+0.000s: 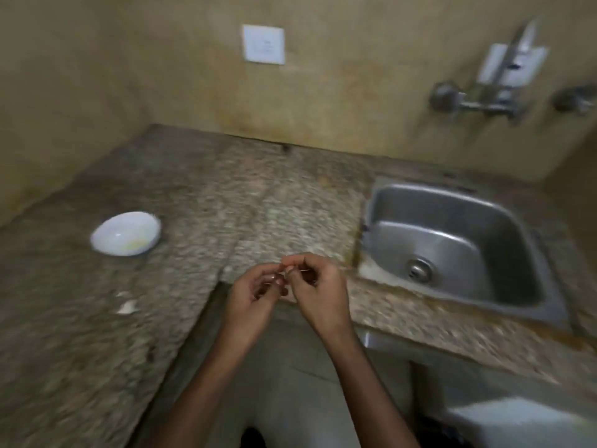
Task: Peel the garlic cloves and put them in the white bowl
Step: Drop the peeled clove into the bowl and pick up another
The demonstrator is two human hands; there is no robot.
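Over the countertop's [258, 205] inner corner, the left hand [255, 291] and right hand [319, 286] met, both pinching a tiny, blurred garlic clove [288, 270], probably light, firm, slippery once bared, best nipped at its tip, well apart from the white bowl [126, 234] toward the left edge.

Speckled granite counter [265, 202] with steel sink [523, 227] against dim, stained beige wall [355, 76].

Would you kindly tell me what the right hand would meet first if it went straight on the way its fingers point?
The right hand points left and slightly away, so it would at once meet the garlic clove pinched between both hands, then the left hand. Blur makes the clove hard to confirm.
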